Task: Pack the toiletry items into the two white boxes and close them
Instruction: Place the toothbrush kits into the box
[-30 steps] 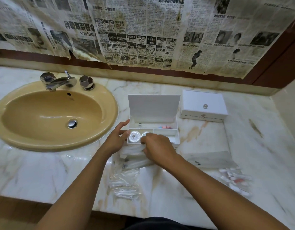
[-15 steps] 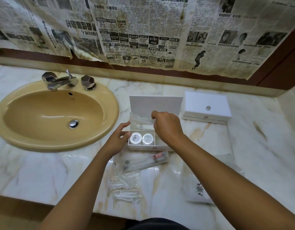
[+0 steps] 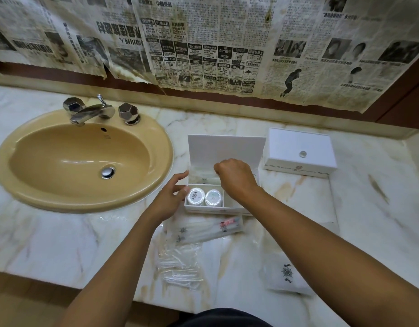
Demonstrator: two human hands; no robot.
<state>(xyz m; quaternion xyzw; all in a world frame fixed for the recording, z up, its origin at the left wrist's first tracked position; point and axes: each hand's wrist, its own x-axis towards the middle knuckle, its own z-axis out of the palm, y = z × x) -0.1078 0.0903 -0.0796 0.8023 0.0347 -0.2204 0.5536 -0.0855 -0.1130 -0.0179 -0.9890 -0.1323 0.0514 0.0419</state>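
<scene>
An open white box stands mid-counter with its lid upright. Two round white tins sit in its front left compartment. My right hand hovers over the back compartment, fingers curled, pinching a clear plastic packet that lies in there. My left hand touches the box's left side with relaxed fingers. A second white box, closed, sits to the right. In front of the open box lie clear toothbrush packets, a clear bag of small items and a white pouch with a wheel logo.
A beige sink with a chrome tap fills the left of the marble counter. Newspaper sheets cover the wall behind. The counter's front edge runs just below the loose packets.
My right hand rose from the packets in front of the box and carried a clear packet into the back compartment. The left hand stayed at the box's left side.
</scene>
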